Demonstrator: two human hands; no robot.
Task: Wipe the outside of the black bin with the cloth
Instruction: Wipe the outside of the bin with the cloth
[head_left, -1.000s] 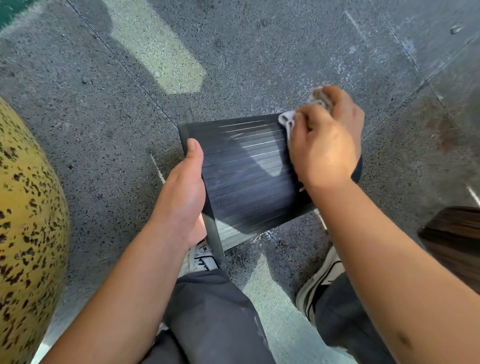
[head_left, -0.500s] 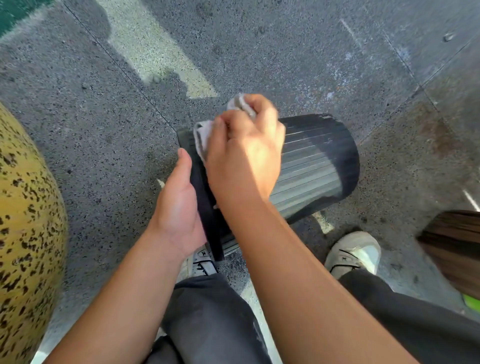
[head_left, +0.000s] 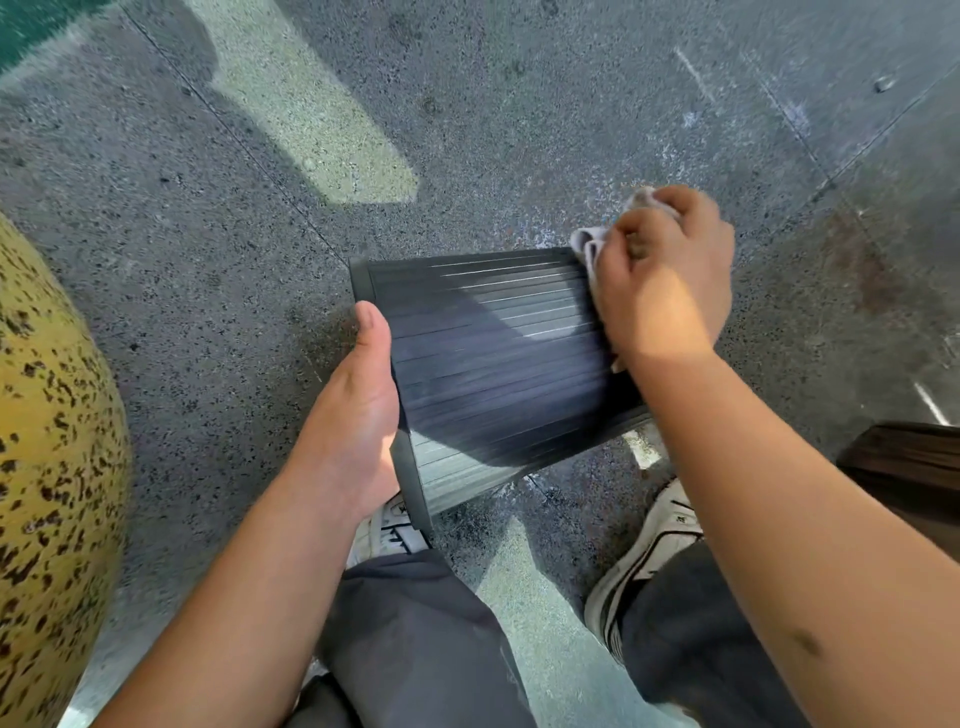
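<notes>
The black ribbed bin lies on its side above the grey speckled floor, its rim to the left and its base to the right. My left hand grips the rim end, thumb lying along the edge. At the base end my right hand is closed on a crumpled grey cloth, which it presses against the bin's outer wall. Most of the cloth is hidden under my fingers.
A yellow rounded object with dark speckles fills the left edge. My white shoes and dark trouser legs are below the bin. A dark brown wooden thing sits at the right edge. Sunlit patches cross the floor.
My right hand with the cloth has swept from the bin's rim end on the left across to its base end on the right. The left hand has kept its hold on the rim.
</notes>
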